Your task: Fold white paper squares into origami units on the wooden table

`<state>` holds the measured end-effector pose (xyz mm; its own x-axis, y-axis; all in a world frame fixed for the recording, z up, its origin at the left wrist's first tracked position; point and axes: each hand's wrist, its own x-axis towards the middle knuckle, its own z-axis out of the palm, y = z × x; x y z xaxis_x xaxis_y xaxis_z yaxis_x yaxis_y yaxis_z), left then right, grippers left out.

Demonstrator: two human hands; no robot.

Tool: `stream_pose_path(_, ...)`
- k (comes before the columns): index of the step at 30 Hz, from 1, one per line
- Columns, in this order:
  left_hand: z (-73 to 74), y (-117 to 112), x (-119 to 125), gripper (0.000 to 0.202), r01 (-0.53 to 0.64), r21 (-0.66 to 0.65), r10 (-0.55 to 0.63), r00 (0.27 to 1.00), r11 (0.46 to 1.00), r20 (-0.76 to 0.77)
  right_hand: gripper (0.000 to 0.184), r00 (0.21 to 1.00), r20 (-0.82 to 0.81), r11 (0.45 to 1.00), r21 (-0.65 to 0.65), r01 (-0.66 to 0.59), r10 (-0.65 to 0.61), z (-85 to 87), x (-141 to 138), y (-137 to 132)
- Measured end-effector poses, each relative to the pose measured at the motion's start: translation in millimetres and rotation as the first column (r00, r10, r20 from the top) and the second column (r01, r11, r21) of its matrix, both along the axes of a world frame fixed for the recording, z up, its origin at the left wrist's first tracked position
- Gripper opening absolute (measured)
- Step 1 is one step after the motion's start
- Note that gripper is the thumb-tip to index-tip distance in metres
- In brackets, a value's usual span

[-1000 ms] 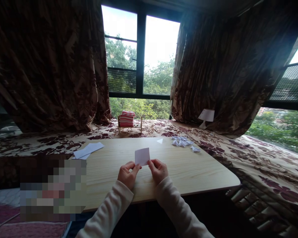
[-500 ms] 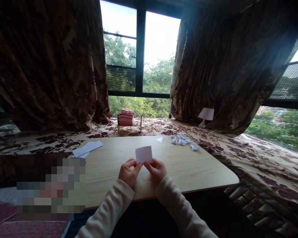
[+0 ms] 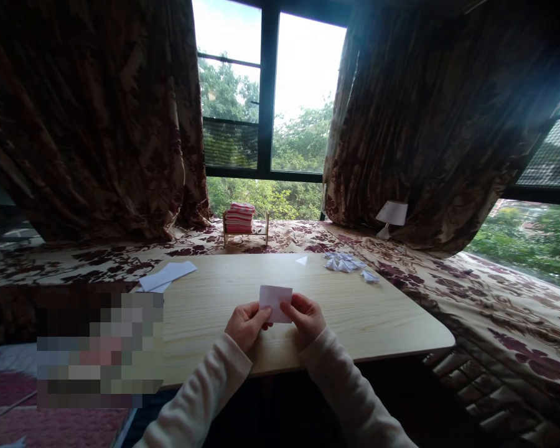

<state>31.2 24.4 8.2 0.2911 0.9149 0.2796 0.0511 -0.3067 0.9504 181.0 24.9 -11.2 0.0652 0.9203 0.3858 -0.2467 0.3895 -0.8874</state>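
A small white piece of paper (image 3: 276, 298) is held up over the near middle of the table. My left hand (image 3: 246, 322) pinches its lower left side, thumb on the face towards me. On the right side, my right hand (image 3: 305, 316) grips it the same way, with the thumb across its face. The fingers behind the paper are mostly hidden. Beyond my hands a small white paper triangle (image 3: 302, 261) lies near the table's far edge. Several folded white paper pieces (image 3: 345, 264) sit in a cluster to its right.
The pale wooden table (image 3: 205, 323) carries flat white paper strips (image 3: 172, 274) at its far left. Behind it, a patterned ledge holds a small rack (image 3: 246, 233) with folded pink striped cloths (image 3: 240, 218) and a white lamp (image 3: 392, 214). A blurred patch hides the lower left.
Both thumbs have shifted from the paper's bottom edge up onto its sides, further apart. The paper sits slightly lower in view, and the camera has turned slightly.
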Motion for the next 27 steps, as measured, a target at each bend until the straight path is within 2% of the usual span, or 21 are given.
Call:
stream_pose_path(6, -6.3, 2.2, 1.6, 0.031, 0.09, -0.123, -0.081, 0.994, 0.988, 0.073, 0.031, 0.995, 0.034, 0.995, 0.0, -0.096, 0.096, 0.4, -0.5, -3.7)
stream_pose_path(10, -4.4, 2.5, 0.2, 0.032, 0.124, -0.155, -0.108, 0.988, 0.98, 0.112, 0.017, 0.986, 0.13, 0.987, 0.11, -0.12, 0.106, 7.7, 0.1, -10.1)
stream_pose_path(13, -4.4, 3.5, -0.9, 0.029, 0.139, -0.166, -0.116, 0.983, 0.976, 0.14, 0.013, 0.977, 0.196, 0.979, 0.169, -0.114, 0.08, 8.0, 0.0, -10.7)
stream_pose_path(20, -6.5, 5.5, -2.4, 0.027, 0.185, -0.178, -0.15, 0.97, 0.967, 0.193, 0.014, 0.973, 0.231, 0.969, 0.242, -0.052, -0.005, -3.6, -1.0, -4.7)
stream_pose_path(27, -6.4, 5.4, -4.2, 0.023, 0.23, -0.166, -0.19, 0.955, 0.959, 0.23, 0.017, 0.954, 0.297, 0.956, 0.29, -0.047, -0.043, 1.9, 0.7, -6.2)
